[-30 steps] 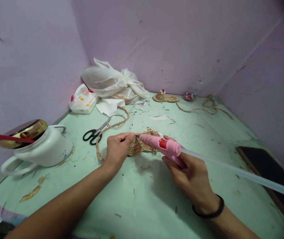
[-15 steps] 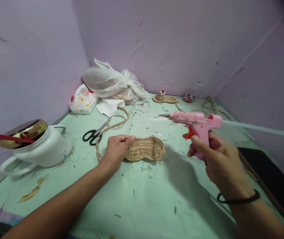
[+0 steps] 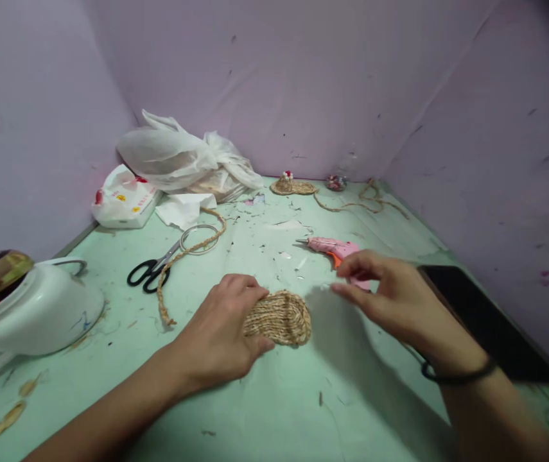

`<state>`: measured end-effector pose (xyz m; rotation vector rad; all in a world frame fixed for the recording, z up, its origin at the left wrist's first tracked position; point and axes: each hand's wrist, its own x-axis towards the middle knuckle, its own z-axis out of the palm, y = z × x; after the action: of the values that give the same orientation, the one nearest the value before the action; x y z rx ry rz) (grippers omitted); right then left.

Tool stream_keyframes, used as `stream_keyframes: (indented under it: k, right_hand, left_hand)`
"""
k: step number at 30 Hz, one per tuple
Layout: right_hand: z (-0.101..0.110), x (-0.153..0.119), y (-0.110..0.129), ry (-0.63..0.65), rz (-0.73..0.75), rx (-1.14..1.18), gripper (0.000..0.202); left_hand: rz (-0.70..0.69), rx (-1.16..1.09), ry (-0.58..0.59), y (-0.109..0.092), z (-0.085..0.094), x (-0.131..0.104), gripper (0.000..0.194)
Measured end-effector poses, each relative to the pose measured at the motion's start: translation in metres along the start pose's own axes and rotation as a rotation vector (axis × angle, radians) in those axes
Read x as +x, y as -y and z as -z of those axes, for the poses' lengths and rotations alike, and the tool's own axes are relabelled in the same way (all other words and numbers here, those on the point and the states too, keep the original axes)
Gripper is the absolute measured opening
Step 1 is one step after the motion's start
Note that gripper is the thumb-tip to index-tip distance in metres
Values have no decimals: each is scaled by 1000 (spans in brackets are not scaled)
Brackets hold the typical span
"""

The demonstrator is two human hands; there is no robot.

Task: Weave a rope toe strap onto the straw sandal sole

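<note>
A small slipper sole of coiled straw rope (image 3: pixel 281 317) lies on the table in front of me. My left hand (image 3: pixel 228 330) grips its left end, thumb on the near edge and fingers over the far edge. Above the table to the right of the sole is my right hand (image 3: pixel 383 292), holding nothing, with thumb and fingers apart. Just beyond it, a pink glue gun (image 3: pixel 332 245) with an orange trigger rests on the table, nozzle pointing left; the hand partly hides its handle. A braided straw rope (image 3: pixel 192 248) curves across the scissors, its frayed end left of my left hand.
Black-handled scissors (image 3: pixel 151 273) and a clear ring (image 3: pixel 200 239) lie left of centre. A white pot (image 3: pixel 52 314) stands at left. Behind are a tissue pack (image 3: pixel 127 202), a tied plastic bag (image 3: pixel 182 157) and a decorated straw slipper (image 3: pixel 293 186). A dark phone-like slab (image 3: pixel 481 321) lies right.
My right hand has let go of the glue gun, which now lies on the table. My left hand has shifted its grip on the sole. The view has turned slightly right.
</note>
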<state>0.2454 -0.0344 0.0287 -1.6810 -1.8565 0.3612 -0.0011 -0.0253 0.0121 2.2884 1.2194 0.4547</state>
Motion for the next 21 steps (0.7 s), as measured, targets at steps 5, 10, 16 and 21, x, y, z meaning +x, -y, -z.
stream_keyframes:
  k: [5, 10, 16, 21]
  right_hand:
    - [-11, -24, 37, 198, 347, 146, 15]
    - [-42, -28, 43, 242, 456, -35, 17]
    - [-59, -31, 38, 177, 471, -75, 8]
    - [-66, -30, 32, 137, 490, -60, 6]
  left_hand:
    - [27, 109, 48, -2, -3, -1, 46]
    - [-31, 169, 76, -4, -2, -2, 38]
    - [-89, 226, 43, -3, -7, 0, 32]
    - [-99, 238, 16, -1, -12, 4, 28]
